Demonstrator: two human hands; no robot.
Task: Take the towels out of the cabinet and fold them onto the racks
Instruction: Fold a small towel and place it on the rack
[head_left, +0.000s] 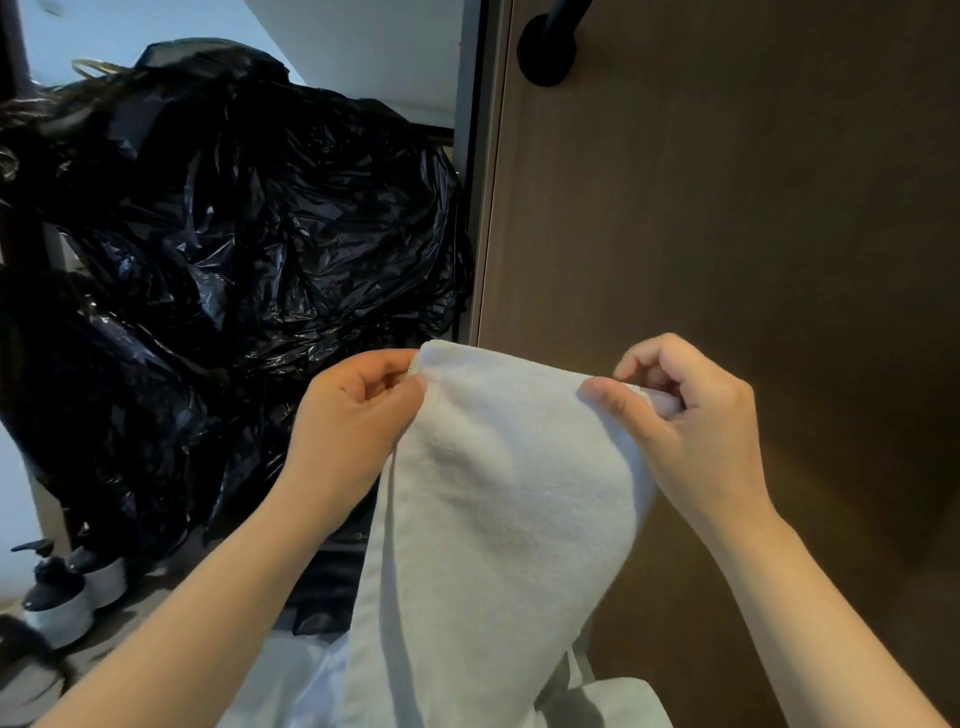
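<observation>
- Towel (498, 493) position: it hangs in the air in front of the person, top edge up, with its length dropping out of the lower frame. It touches no rack, and none is in view.
- Left hand (348, 421): thumb and curled fingers pinch the towel's top left corner.
- Right hand (691, 421): thumb and curled fingers pinch the top right corner, with some cloth bunched inside the grip.
- Step in hand, as judged: squaring the top edge before a fold.
- Keep both corners level and draw them apart until the edge runs taut. The slight sag between the hands should go.
- Let the bunched cloth slip out of the right hand until only the corner is held. Otherwise the fold will likely come out skewed.
- Fold in the clear space before the brown door (727, 208), and keep the towel off the black bags (234, 234) just to its left.
- Whether the hanging end clears the floor cannot be told, so lift before swinging.
- Pump bottles (57, 597) stand low on the left, well apart from the towel.
</observation>
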